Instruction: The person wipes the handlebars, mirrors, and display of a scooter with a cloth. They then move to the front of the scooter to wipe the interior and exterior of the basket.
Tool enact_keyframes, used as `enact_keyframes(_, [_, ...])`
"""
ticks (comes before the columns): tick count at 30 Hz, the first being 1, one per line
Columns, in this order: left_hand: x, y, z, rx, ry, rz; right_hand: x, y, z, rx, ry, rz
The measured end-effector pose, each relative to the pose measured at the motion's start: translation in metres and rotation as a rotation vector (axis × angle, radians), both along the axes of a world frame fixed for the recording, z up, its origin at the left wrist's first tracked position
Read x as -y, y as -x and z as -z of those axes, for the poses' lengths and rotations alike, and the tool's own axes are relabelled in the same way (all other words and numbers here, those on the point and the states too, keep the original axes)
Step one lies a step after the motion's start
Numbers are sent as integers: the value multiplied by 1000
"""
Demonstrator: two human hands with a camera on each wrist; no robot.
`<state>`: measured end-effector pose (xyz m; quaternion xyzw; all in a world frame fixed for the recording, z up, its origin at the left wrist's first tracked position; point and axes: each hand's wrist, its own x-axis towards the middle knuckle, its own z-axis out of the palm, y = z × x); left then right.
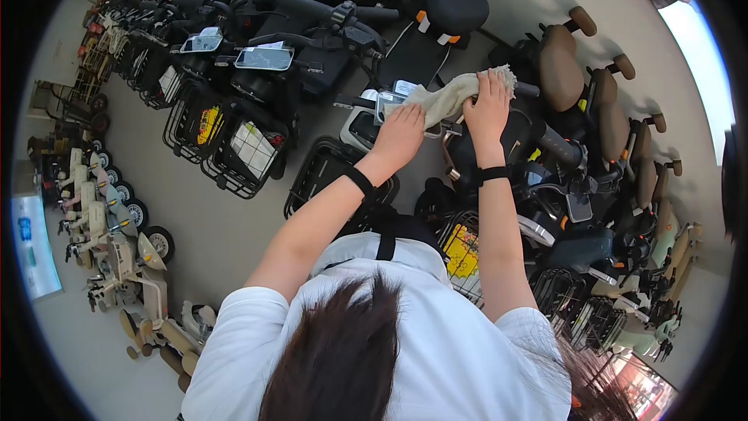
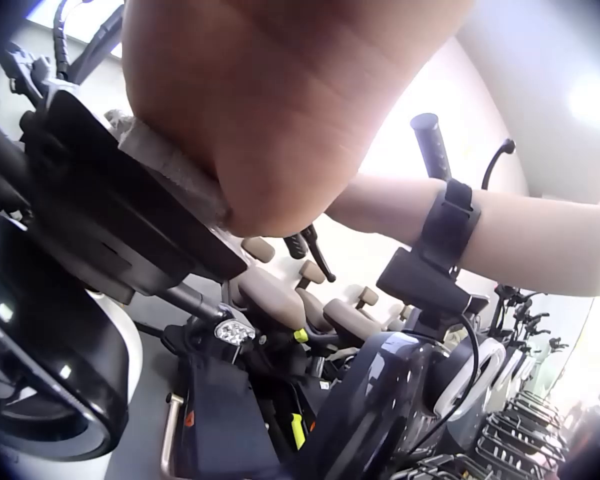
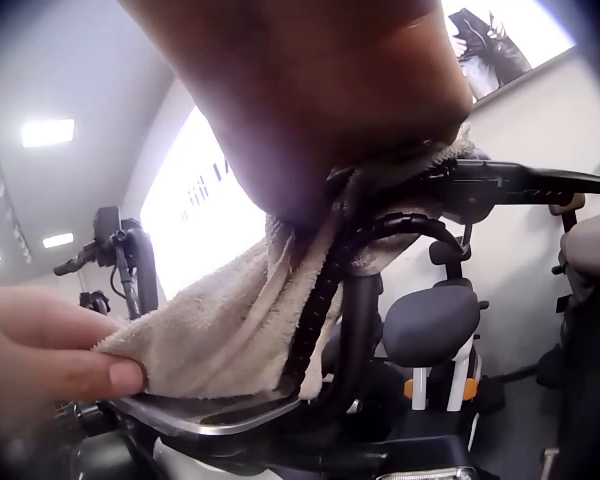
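A cloth (image 1: 447, 96) is pinched by the left hand (image 1: 400, 139) and gripped over a handlebar (image 1: 528, 90) by the right hand (image 1: 488, 111).

Both arms of the person reach forward from the shoulders. The left arm (image 1: 315, 226) slants inward across the front of the body; the right arm (image 1: 502, 242) extends almost straight ahead. The left hand (image 1: 401, 136) is palm down, its fingers directed forward, with two digits (image 3: 75, 372) in a pinch in the right-wrist view. The right hand (image 1: 489, 105) lies slightly farther forward, its back uppermost, fingers curved over in a grip and thumb toward the left. The hands are near each other, without contact.
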<state>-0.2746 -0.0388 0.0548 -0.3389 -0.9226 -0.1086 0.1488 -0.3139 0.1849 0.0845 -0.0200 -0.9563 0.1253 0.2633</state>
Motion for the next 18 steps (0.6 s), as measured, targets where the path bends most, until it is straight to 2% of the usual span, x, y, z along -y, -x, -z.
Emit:
enact_keyframes(3, [21,-2,-7,33,-7,-116,10,2,10,56,-143,-110])
enact_keyframes(4, [30,-1,-9,1,-2,-127,18,1,14,9,-175,-155])
enact_keyframes(7, [45,2,-10,-27,3,-179,45,6,34,53,-225,-187])
enact_keyframes(9, [51,2,-13,-12,-86,-180,65,11,45,-5,-237,-199])
enact_keyframes(11, [52,2,-17,17,-95,-210,82,21,64,172,-150,-203])
enact_keyframes(13, [54,3,-14,44,-106,-235,89,30,63,137,-163,-174])
enact_keyframes(15, [54,2,-13,16,-83,-225,86,37,60,416,-101,-129])
enact_keyframes(18, [49,0,-15,37,-98,-240,70,36,60,363,-220,-238])
